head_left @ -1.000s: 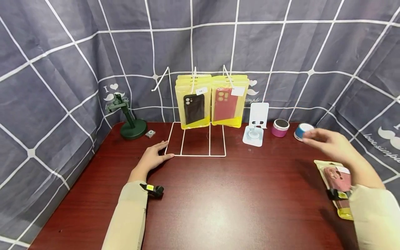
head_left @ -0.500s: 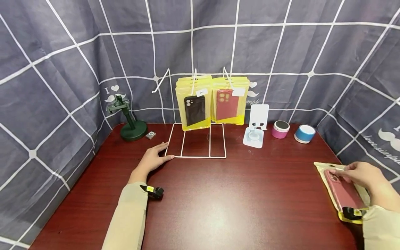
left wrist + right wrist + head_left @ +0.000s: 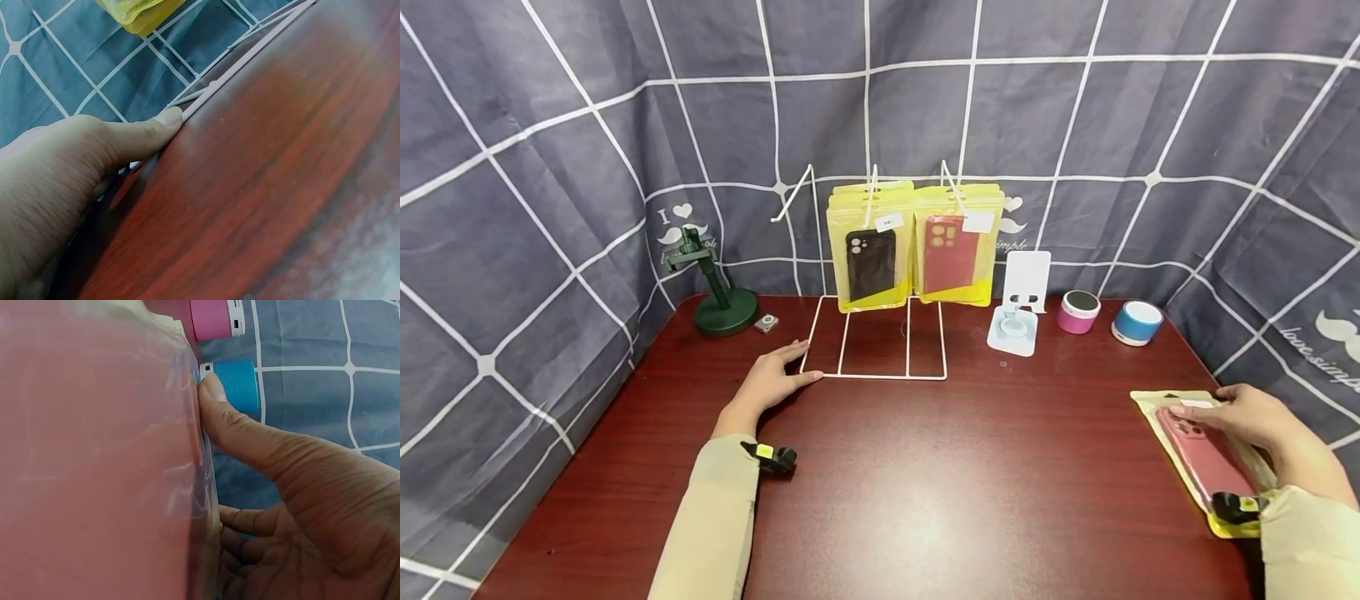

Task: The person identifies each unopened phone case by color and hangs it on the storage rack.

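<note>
My left hand (image 3: 767, 385) rests at the front left corner of a white wire display rack (image 3: 880, 377). In the left wrist view its straight thumb (image 3: 147, 134) touches the rack's front bar, and the other fingers are hidden. On the right, my right hand (image 3: 1262, 421) pinches the edge of a pink phone case in a clear, yellow-trimmed bag (image 3: 1206, 458). The right wrist view shows the thumb (image 3: 234, 422) along the near face of the bag (image 3: 94, 456), with the other fingers curled at the far side.
Bagged black phone cases (image 3: 871, 265) and pink ones (image 3: 951, 258) hang from the rack's hooks. A green stand (image 3: 722, 312) and a small square device (image 3: 766, 323) are left. Right of the rack are a white phone stand (image 3: 1026, 279), pink speaker (image 3: 1078, 312) and blue speaker (image 3: 1137, 323).
My right hand has come down from beside the blue speaker to the bagged phone case and gripped it. The bag's top end has shifted left. My left hand stays at the rack.
</note>
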### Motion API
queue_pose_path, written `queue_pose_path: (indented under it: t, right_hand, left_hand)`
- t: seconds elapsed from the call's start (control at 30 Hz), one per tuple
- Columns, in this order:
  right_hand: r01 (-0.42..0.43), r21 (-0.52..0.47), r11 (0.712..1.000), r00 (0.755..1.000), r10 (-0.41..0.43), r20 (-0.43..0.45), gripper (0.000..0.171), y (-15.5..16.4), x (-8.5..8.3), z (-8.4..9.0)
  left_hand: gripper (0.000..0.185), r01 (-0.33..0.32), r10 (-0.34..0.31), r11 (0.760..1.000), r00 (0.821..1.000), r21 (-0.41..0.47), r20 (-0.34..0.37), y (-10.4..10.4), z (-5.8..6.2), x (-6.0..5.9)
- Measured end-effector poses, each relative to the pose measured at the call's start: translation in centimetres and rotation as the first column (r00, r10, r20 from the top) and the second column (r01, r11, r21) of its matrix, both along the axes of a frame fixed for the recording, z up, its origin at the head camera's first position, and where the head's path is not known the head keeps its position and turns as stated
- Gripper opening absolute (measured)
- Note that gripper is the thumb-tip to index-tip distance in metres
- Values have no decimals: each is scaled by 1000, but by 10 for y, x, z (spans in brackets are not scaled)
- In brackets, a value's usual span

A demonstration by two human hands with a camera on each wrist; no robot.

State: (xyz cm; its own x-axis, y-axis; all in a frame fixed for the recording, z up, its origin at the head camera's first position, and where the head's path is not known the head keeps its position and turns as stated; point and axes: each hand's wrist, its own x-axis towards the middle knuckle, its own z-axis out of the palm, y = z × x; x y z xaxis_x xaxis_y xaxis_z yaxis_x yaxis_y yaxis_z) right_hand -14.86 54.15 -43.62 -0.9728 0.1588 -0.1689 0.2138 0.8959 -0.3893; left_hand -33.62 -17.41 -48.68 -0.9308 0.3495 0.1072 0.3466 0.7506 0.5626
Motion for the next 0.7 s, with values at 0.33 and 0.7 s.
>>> queue_pose_path:
  t: [0.33,0.7]
  right_hand:
    - [60,-120,991,996,-68,-64,75,5,8,-7]
    - [44,-415,909,999,-36,26,51,-6,4,-7]
  left_hand:
    - [78,-4,4,1000,1000,13,-9,2,0,1]
    - [77,-3,3,1000,1000,8,-14,1,1,1]
